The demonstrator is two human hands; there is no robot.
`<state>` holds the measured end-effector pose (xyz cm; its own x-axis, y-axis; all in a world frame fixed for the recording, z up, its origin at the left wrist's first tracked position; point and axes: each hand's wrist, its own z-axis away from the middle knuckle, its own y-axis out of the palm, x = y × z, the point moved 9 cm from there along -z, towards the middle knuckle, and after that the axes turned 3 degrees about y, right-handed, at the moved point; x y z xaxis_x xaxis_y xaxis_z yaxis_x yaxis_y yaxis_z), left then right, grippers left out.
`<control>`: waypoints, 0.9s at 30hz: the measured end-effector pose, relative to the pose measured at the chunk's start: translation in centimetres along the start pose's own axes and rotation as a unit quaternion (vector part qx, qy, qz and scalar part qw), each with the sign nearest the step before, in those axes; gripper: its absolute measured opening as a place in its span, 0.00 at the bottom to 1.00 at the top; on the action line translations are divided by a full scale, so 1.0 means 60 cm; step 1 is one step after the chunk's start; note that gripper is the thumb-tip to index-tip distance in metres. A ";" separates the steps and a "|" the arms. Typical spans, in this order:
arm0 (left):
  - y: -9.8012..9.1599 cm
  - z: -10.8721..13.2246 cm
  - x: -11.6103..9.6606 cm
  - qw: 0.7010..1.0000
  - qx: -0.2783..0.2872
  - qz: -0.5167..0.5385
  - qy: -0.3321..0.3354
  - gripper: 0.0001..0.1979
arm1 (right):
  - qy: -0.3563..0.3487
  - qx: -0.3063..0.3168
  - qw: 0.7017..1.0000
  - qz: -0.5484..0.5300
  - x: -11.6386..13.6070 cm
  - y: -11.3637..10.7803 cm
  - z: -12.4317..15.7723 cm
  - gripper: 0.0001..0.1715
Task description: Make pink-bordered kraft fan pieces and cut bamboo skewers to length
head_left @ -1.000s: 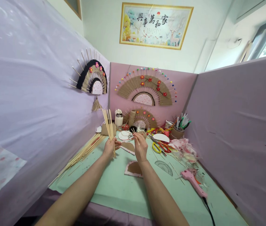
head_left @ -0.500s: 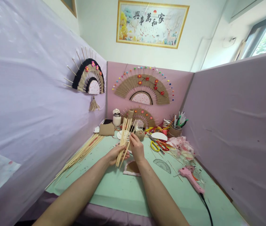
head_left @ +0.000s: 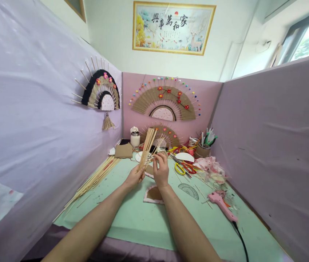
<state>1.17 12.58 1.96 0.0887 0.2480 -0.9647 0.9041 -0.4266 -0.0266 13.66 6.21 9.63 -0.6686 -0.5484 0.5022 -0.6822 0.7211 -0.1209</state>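
A bundle of thin bamboo sticks (head_left: 148, 147) stands tilted up in my left hand (head_left: 135, 177), whose fingers are wrapped round its lower end. To the right of it, my right hand (head_left: 161, 170) pinches a few sticks (head_left: 158, 145) that lean away from the bundle. Their lower ends are hard to make out between the two hands. Below my hands on the table lies a half-round cardboard piece (head_left: 153, 194) with a pale padded rim, partly covered by my right forearm. A second similar piece (head_left: 149, 170) shows behind my hands.
Loose long sticks (head_left: 96, 178) lie along the left. On the right are yellow-handled scissors (head_left: 180, 169), a protractor (head_left: 188, 191), a pink glue gun (head_left: 222, 207) with a black cord, and crumpled fabric (head_left: 210, 165). Decorated fans (head_left: 165, 94) hang on the partitions.
The bundle has risen in my left hand, and that hand has closed round its lower end. My right hand has shifted slightly, with a few sticks spreading to the right. The view moved a little.
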 end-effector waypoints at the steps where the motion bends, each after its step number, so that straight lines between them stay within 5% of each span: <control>1: 0.000 -0.001 -0.002 1.000 0.002 -0.017 0.012 0.22 | 0.011 -0.021 1.000 -0.018 0.000 -0.008 -0.003 0.13; 13: -0.003 0.009 -0.028 0.971 0.010 -0.229 0.072 0.11 | 0.191 -0.054 0.969 -0.146 -0.055 -0.020 -0.010 0.20; 20: -0.002 0.007 -0.027 0.946 0.030 -0.311 0.091 0.16 | 0.236 -0.059 0.954 -0.172 -0.069 -0.018 -0.008 0.18; 27: -0.048 0.001 -0.022 0.933 -0.019 -0.357 0.038 0.07 | 0.288 -0.223 0.905 -0.221 -0.121 -0.106 -0.031 0.16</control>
<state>-1.58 13.42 3.31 -0.5132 0.5192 -0.6834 0.7585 -0.0982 -0.6442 23.40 6.40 8.36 -0.0064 -0.6058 0.7956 -0.5724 0.6546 0.4939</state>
